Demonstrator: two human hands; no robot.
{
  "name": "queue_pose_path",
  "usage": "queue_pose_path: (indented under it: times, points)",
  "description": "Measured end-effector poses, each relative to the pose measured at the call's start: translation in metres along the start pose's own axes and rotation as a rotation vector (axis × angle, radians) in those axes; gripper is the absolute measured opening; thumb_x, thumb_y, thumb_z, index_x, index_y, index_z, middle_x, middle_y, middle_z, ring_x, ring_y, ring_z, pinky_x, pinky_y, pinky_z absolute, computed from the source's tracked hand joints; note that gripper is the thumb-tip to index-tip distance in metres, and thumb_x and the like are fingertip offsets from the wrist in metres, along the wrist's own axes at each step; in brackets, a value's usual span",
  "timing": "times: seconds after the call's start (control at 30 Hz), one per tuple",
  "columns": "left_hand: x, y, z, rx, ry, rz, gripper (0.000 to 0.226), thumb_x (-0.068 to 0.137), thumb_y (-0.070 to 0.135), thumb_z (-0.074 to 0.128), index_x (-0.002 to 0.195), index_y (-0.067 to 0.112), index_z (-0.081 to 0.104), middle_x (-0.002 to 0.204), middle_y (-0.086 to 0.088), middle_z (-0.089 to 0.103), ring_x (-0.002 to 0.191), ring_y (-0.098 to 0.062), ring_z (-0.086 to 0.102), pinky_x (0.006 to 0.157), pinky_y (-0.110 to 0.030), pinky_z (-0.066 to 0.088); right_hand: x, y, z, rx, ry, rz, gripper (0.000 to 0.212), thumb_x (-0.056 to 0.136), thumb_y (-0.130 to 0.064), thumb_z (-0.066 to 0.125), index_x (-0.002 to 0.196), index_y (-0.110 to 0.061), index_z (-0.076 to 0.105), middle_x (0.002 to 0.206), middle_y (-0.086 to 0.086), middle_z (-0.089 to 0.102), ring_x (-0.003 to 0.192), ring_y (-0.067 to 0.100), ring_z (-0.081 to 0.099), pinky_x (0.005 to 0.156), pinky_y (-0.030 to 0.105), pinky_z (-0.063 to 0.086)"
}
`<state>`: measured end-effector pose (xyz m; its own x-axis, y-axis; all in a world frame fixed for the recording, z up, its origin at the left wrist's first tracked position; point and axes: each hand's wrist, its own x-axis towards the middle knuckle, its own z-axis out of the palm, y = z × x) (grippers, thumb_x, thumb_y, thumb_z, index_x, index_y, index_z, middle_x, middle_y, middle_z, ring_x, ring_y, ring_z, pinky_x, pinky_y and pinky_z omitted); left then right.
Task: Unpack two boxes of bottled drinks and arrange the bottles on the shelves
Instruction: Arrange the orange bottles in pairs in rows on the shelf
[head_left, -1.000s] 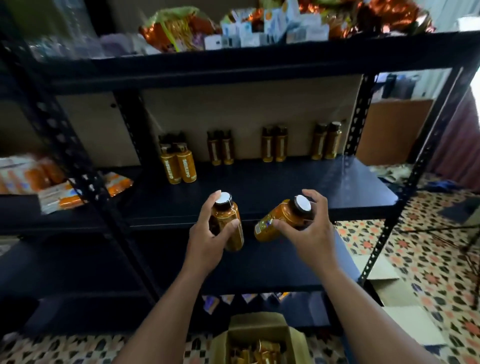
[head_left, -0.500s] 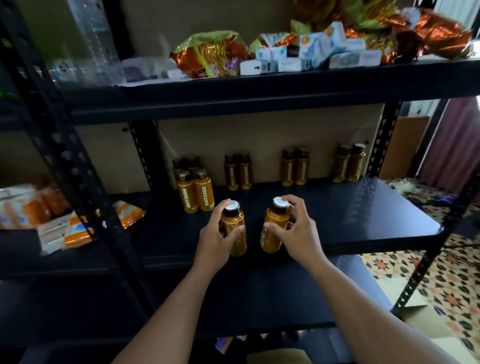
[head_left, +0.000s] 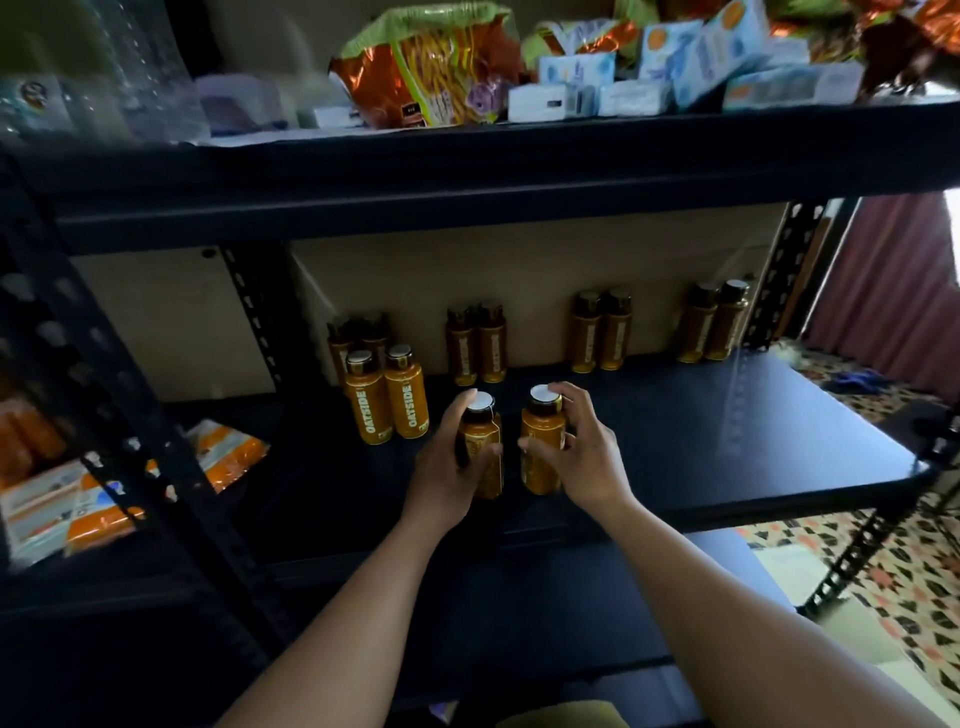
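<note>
My left hand (head_left: 451, 467) grips an amber bottle with a white cap (head_left: 483, 447), upright over the black middle shelf (head_left: 727, 447). Beside it my right hand (head_left: 587, 457) grips a second amber bottle (head_left: 543, 441), also upright. Both bottles stand or hover near the shelf's front, in front of a pair at the back wall (head_left: 477, 345). To their left stand two bottles labelled OATSIDE (head_left: 387, 397), with more behind. Further pairs line the back wall at centre right (head_left: 601, 332) and far right (head_left: 714, 322).
The top shelf (head_left: 467, 166) carries snack bags and small white-blue boxes. Orange and white packets (head_left: 78, 499) lie on the neighbouring left shelf. Black perforated posts (head_left: 119, 415) frame the bay. A lower shelf lies below my arms. A patterned floor shows at the right.
Both hands carried their bottles up and forward onto the middle shelf. The right bottle went from tilted to upright. The view rose, so the open box below is almost out of sight.
</note>
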<state>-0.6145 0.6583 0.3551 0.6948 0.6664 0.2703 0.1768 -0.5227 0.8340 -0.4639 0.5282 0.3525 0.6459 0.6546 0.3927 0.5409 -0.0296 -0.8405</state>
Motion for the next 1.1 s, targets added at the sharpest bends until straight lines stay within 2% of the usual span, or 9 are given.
queue_pose_path:
  times: [0.23,0.37,0.43,0.53,0.63,0.73,0.83,1.0,1.1]
  points:
    - [0.009,0.002,0.003,0.051,0.035,0.011,0.075,0.092,0.051,0.068,0.150,0.060,0.021,0.158,0.008,0.036,0.140,-0.013,0.040,0.112,-0.050,0.042,0.012,0.012,-0.008,0.002,-0.085,0.010,0.077,0.085,-0.042,0.082,0.141,-0.059,0.032,0.116,-0.017,0.067,0.107,0.006,0.065,0.097,0.045,0.056]
    - [0.004,0.006,0.011,0.000,0.151,-0.080,0.107,0.078,0.043,0.085,0.153,0.057,0.010,0.134,0.009,0.053,0.120,-0.006,0.053,0.100,-0.032,0.045,0.002,0.026,-0.015,0.023,-0.176,0.030,0.106,0.088,-0.039,0.079,0.152,-0.065,-0.001,0.128,-0.020,0.063,0.115,0.007,0.064,0.103,0.041,0.053]
    - [0.001,0.005,0.019,-0.008,0.191,-0.105,0.118,0.073,0.039,0.089,0.156,0.053,0.006,0.122,0.017,0.055,0.114,-0.001,0.055,0.097,-0.026,0.044,-0.001,0.034,-0.019,0.011,-0.230,0.029,0.111,0.089,-0.030,0.079,0.154,-0.060,-0.007,0.128,-0.024,0.060,0.118,0.005,0.063,0.105,0.042,0.052]
    - [-0.006,0.003,0.034,-0.033,0.221,-0.140,0.124,0.072,0.028,0.091,0.156,0.052,0.004,0.136,0.031,0.047,0.126,0.007,0.044,0.106,-0.027,0.038,0.003,0.041,-0.022,-0.004,-0.281,0.033,0.112,0.090,-0.022,0.077,0.157,-0.054,-0.007,0.122,-0.035,0.054,0.117,0.001,0.058,0.108,0.039,0.049]
    - [-0.009,-0.001,0.043,-0.024,0.281,-0.155,0.118,0.075,0.022,0.089,0.156,0.051,0.009,0.155,0.013,0.039,0.135,0.001,0.039,0.111,-0.033,0.039,0.008,0.045,-0.022,-0.007,-0.324,0.032,0.108,0.091,-0.021,0.075,0.156,-0.056,-0.003,0.116,-0.034,0.057,0.110,-0.001,0.059,0.109,0.038,0.048]
    - [-0.007,-0.006,0.042,-0.015,0.255,-0.139,0.112,0.080,0.021,0.085,0.157,0.048,0.008,0.157,0.012,0.039,0.141,-0.007,0.040,0.115,-0.038,0.038,0.008,0.050,-0.018,-0.003,-0.326,0.020,0.105,0.092,-0.022,0.075,0.156,-0.057,-0.001,0.127,-0.024,0.061,0.119,0.004,0.060,0.109,0.040,0.049]
    - [-0.006,-0.009,0.039,-0.018,0.179,-0.150,0.108,0.086,0.024,0.079,0.156,0.052,0.002,0.155,0.013,0.040,0.141,-0.012,0.041,0.111,-0.033,0.037,0.009,0.053,-0.015,0.004,-0.311,0.013,0.103,0.092,-0.024,0.075,0.156,-0.057,0.001,0.137,-0.016,0.061,0.125,0.010,0.061,0.108,0.041,0.049]
    - [0.003,-0.014,0.045,-0.055,0.182,-0.164,0.119,0.075,0.037,0.089,0.158,0.047,0.003,0.161,0.011,0.033,0.144,-0.009,0.037,0.112,-0.034,0.035,0.012,0.058,-0.013,-0.022,-0.294,0.020,0.103,0.092,-0.029,0.075,0.159,-0.050,-0.001,0.122,-0.036,0.051,0.118,0.001,0.056,0.103,0.031,0.048]
    - [0.007,-0.016,0.049,-0.074,0.207,-0.159,0.124,0.071,0.035,0.091,0.155,0.053,0.002,0.164,0.011,0.028,0.147,-0.011,0.034,0.117,-0.042,0.036,0.012,0.059,-0.013,-0.036,-0.292,0.038,0.105,0.092,-0.032,0.076,0.159,-0.049,-0.003,0.126,-0.029,0.051,0.117,0.001,0.055,0.101,0.028,0.046]
